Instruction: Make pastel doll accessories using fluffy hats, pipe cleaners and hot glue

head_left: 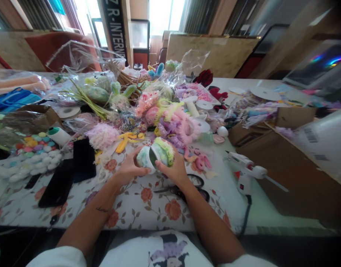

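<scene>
Between my two hands is a round, egg-like ball [144, 157] in pale green and white, with a dark slit edged by white zigzag trim and a yellow-green frill [166, 150] on its right side. My left hand [129, 163] grips its left side, thumb along the bottom. From the right, my right hand [176, 167] clasps it, with the thumb at the edge of the dark slit. Black-handled scissors [196, 181] lie on the floral cloth, partly under my right wrist. Yellow fuzzy strips [127, 141] lie just beyond my left hand.
A white glue gun [244, 168] with its cord lies to the right, beside a cardboard box [292, 174]. Two dark phone-like slabs [57, 183] and a bag of pompoms [38, 157] are at left. Ribbons, lace and plastic-wrapped decorations [184, 122] heap up across the back.
</scene>
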`<state>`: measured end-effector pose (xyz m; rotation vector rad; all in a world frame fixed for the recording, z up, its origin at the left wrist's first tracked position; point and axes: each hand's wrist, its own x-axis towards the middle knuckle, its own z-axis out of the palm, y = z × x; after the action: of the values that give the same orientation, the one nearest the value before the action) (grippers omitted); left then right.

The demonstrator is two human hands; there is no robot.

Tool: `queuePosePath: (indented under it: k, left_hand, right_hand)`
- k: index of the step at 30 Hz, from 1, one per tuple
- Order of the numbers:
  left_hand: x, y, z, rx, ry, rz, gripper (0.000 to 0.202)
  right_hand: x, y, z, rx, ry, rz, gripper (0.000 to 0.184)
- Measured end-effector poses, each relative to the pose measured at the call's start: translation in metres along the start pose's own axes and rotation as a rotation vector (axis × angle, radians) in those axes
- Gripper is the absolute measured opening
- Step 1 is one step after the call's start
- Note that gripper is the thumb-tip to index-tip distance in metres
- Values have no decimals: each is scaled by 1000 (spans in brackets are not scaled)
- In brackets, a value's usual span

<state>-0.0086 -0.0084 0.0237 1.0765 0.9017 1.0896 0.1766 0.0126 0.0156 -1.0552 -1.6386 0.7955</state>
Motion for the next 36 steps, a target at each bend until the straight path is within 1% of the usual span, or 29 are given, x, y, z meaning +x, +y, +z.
queuePosePath:
  k: [5,8,13,17,19,22,24,25,28,30,32,36]
  left_hand:
    - [0,-1,1,-11,8,-16,73]
    - [1,-3,1,-34,20,-21,69]
    - [1,-2,2,-111,5,-17,55]
    - [3,-1,3,-145,2,-24,45]
    - [3,-1,4,-144,-1,-26,45]
    - [2,-2,2,-123,-7,-28,52]
    - [1,-4,-1,-118,-7,-11,61]
    - [1,-5,-3,-119,-8,8,67]
    - [-1,-6,-12,-93,-31,89,84]
    - [-2,-5,-18,-58,-43,139,86]
    - [-4,-4,-24,-32,-47,163,85]
    - [-4,-5,-27,-26,-28,139,88]
  right_hand:
    - [0,-3,-1,10,5,58,67]
    - [0,-3,-1,18,12,70,64]
    - [2,-6,0,-4,17,91,61]
    - [5,-10,0,-33,3,117,50]
    - [7,-11,0,-39,1,122,46]
    - [6,-12,-1,-58,9,121,47]
    - [3,-14,0,-115,36,57,51]
    - [1,-16,0,-162,59,-9,56]
    - [-6,-25,1,-326,137,-287,73]
    - [-9,-31,2,-393,159,-421,80]
    - [-11,-36,2,-418,160,-475,81]
    - [-11,-38,1,-399,156,-477,80]
